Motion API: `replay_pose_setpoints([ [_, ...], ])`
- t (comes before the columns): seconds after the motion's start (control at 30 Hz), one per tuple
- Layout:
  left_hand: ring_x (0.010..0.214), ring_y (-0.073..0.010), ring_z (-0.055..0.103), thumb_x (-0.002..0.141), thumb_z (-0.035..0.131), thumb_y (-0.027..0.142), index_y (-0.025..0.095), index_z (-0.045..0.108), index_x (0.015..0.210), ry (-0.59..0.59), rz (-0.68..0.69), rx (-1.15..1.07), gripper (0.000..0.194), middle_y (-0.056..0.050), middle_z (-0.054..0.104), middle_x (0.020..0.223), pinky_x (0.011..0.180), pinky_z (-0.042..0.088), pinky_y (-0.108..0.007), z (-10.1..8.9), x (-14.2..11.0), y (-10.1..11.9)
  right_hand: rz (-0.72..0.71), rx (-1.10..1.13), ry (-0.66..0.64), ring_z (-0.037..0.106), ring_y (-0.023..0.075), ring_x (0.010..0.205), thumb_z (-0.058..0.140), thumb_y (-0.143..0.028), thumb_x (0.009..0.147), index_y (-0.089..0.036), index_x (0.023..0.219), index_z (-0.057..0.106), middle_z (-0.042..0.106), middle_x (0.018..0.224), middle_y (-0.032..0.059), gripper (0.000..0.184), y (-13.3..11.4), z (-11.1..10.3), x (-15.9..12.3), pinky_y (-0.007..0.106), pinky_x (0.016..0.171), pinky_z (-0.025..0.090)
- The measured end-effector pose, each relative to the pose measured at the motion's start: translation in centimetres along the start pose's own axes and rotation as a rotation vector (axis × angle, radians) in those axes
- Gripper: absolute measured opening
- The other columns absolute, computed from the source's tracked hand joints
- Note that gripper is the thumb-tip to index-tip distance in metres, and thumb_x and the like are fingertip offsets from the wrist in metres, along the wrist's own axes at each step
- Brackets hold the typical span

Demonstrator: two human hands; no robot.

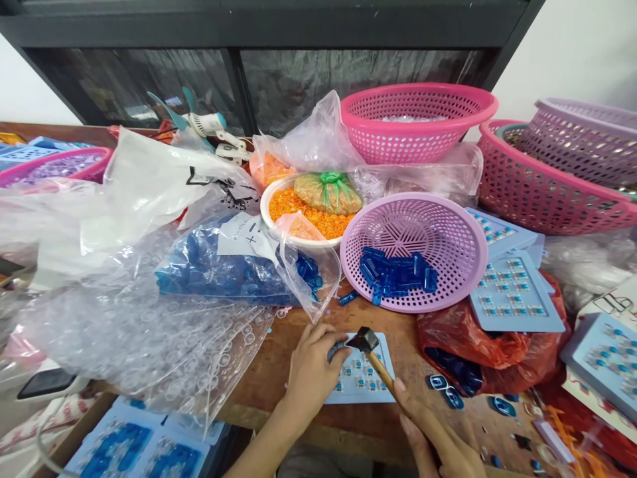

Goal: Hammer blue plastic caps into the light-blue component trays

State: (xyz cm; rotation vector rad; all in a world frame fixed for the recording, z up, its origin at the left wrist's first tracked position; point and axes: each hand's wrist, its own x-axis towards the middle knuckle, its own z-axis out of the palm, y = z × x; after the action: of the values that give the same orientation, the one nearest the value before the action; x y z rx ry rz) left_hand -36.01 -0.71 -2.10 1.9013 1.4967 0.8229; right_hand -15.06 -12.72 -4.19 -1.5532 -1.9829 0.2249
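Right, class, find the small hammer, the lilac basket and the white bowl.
Small hammer (379,372), head view, on its wooden handle.
Lilac basket (413,197), head view, on its rim.
White bowl (263,216), head view, on its rim.

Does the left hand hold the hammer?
No, the right hand grips the hammer, while the left hand pinches a small blue piece.

Tray (383,362) on bench (269,372), before perforated basket (450,265); plastic parts (398,273) in basket; bowl (263,212) behind left.
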Motion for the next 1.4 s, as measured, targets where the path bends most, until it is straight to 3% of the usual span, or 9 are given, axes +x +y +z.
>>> replay_pose_setpoints([
  [0.1, 0.099, -0.0253, 0.063, 0.081, 0.071, 0.017, 0.024, 0.078, 0.099, 0.017, 0.008, -0.065, 0.02, -0.005, 0.072, 0.098, 0.09, 0.052, -0.04, 0.0, 0.0, -0.3, -0.022, -0.03, -0.01, 0.069, 0.0202, 0.113, 0.051, -0.025, 0.099, -0.028, 0.142, 0.053, 0.071, 0.128, 0.0021, 0.043, 0.0, -0.3, 0.4, 0.022, 0.08, 0.061],
  [0.2, 0.097, -0.024, 0.065, 0.082, 0.069, 0.02, 0.023, 0.078, 0.095, 0.052, 0.005, -0.211, 0.016, -0.005, 0.072, 0.096, 0.089, 0.052, -0.038, -0.2, 0.0, -0.8, 0.021, -0.033, 0.068, 0.07, 0.0192, 0.111, 0.049, -0.024, 0.099, -0.029, 0.14, 0.054, 0.073, 0.125, 0.0016, 0.042, -0.2, -0.9, 0.6, 0.022, 0.084, 0.06],
  [0.33, 0.086, -0.0207, 0.067, 0.085, 0.065, 0.026, 0.021, 0.078, 0.093, 0.07, -0.057, -0.348, 0.016, -0.006, 0.07, 0.095, 0.074, 0.054, -0.031, -0.7, 0.2, -0.9, -0.016, -0.083, 0.127, 0.073, 0.018, 0.106, 0.054, -0.02, 0.096, -0.03, 0.145, 0.05, 0.075, 0.121, 0.0001, 0.05, -0.3, -2.0, 1.0, 0.022, 0.084, 0.06],
  [0.53, 0.098, -0.0235, 0.065, 0.08, 0.071, 0.016, 0.024, 0.078, 0.093, 0.052, 0.028, -0.055, 0.016, -0.004, 0.069, 0.097, 0.088, 0.053, -0.036, -0.1, 0.3, -0.1, -0.054, -0.118, 0.098, 0.073, 0.0177, 0.107, 0.051, -0.019, 0.097, -0.025, 0.149, 0.043, 0.074, 0.123, 0.0043, 0.053, -0.6, -1.7, 1.1, 0.022, 0.084, 0.06],
  [0.8, 0.097, -0.0238, 0.065, 0.086, 0.069, 0.017, 0.023, 0.075, 0.101, 0.077, 0.17, 0.169, 0.017, -0.003, 0.072, 0.101, 0.086, 0.055, -0.038, 0.3, -0.1, -0.5, -0.101, -0.107, 0.032, 0.072, 0.0196, 0.109, 0.049, -0.02, 0.1, -0.026, 0.153, 0.035, 0.072, 0.127, 0.0097, 0.056, -0.9, -1.4, 0.9, 0.026, 0.084, 0.06],
  [1.03, 0.099, -0.0244, 0.065, 0.085, 0.07, 0.015, 0.022, 0.075, 0.102, 0.076, 0.186, 0.207, 0.019, -0.004, 0.073, 0.104, 0.084, 0.057, -0.037, 0.5, -0.3, -0.6, -0.121, -0.116, -0.066, 0.075, 0.0164, 0.101, 0.045, -0.022, 0.1, -0.027, 0.154, 0.032, 0.079, 0.109, 0.0028, 0.056, -0.5, -1.6, 1.3, 0.025, 0.08, 0.062],
  [1.17, 0.099, -0.0244, 0.065, 0.085, 0.071, 0.017, 0.023, 0.075, 0.101, 0.09, 0.158, 0.192, 0.018, -0.004, 0.073, 0.103, 0.085, 0.057, -0.038, 0.6, -0.3, -0.5, -0.135, -0.091, 0.023, 0.074, 0.0198, 0.103, 0.047, -0.019, 0.1, -0.029, 0.156, 0.03, 0.077, 0.115, 0.007, 0.06, -0.8, -2.0, 1.4, 0.026, 0.079, 0.061],
  [1.3, 0.097, -0.0236, 0.065, 0.084, 0.071, 0.015, 0.024, 0.076, 0.098, 0.068, 0.135, 0.145, 0.018, -0.003, 0.073, 0.101, 0.084, 0.057, -0.036, 0.5, -0.4, -0.2, -0.13, -0.061, -0.033, 0.075, 0.0194, 0.101, 0.046, -0.02, 0.1, -0.029, 0.158, 0.025, 0.079, 0.09, 0.0004, 0.062, -0.5, -1.5, 1.1, 0.026, 0.081, 0.061],
  [1.4, 0.098, -0.0222, 0.066, 0.089, 0.066, 0.018, 0.023, 0.074, 0.105, 0.065, 0.181, 0.081, 0.019, -0.004, 0.073, 0.104, 0.086, 0.056, -0.035, -0.8, -0.3, -0.8, -0.131, -0.057, -0.056, 0.072, 0.0181, 0.107, 0.046, -0.02, 0.1, -0.028, 0.158, 0.025, 0.08, 0.101, 0.0018, 0.062, 0.1, -0.9, 1.2, 0.026, 0.087, 0.058],
])
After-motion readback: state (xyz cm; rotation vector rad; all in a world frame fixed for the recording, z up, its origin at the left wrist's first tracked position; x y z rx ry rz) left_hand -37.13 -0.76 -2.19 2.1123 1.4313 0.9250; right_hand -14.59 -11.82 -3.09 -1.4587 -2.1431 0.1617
